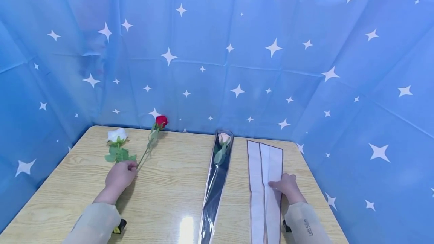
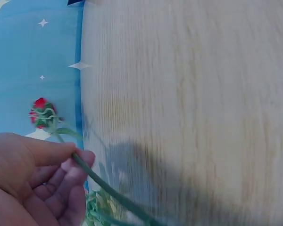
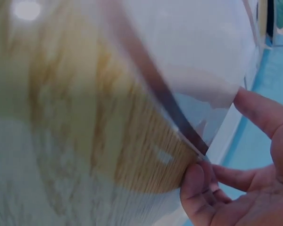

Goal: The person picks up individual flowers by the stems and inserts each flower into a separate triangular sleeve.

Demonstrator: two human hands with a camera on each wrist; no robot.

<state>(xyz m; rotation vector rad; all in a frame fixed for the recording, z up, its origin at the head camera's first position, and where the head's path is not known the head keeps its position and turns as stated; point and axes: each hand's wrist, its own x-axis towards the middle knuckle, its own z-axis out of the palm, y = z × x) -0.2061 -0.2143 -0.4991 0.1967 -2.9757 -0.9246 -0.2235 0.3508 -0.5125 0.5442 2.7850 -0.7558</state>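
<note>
In the head view the left hand (image 1: 121,177) pinches the green stem of a red rose (image 1: 161,121); the left wrist view shows the stem (image 2: 114,192) between thumb and fingers of that hand (image 2: 37,181). A white rose (image 1: 116,135) with green leaves lies just beyond the hand. At the right, the right hand (image 1: 288,186) holds the edge of a pale wrapping sleeve (image 1: 273,165) with a dark border. The right wrist view has the fingers of this hand (image 3: 240,174) at the clear sleeve's corner, thumb on its pale face (image 3: 198,52).
A pale pink rose (image 1: 224,138) lies in a dark, clear-fronted sleeve (image 1: 217,183) at the middle of the wooden table (image 1: 173,168). Another pale sleeve (image 1: 256,187) lies beside the held one. Blue cloth with white stars (image 1: 203,48) hangs behind and beside the table.
</note>
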